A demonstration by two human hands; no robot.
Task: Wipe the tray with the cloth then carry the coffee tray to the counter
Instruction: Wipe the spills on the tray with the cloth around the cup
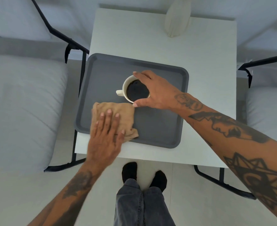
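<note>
Tray (157, 126): lay on the tabletop (207, 62), long axis left to right.
Left hand (105, 136): grip flat, pressing the cloth (123, 115) onto the tray's near-left corner.
Right hand (155, 90): grip clasped around the cup (134, 90), just beyond the cloth.

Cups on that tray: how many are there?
1. A single white cup full of dark coffee stands near the middle of the grey tray, with the right hand gripping its rim. The left hand presses a tan cloth beside it. Nothing seems hidden.

1 tray (159, 128), 1 cloth (126, 111), 1 cup (126, 84), 2 hands (105, 141)
</note>
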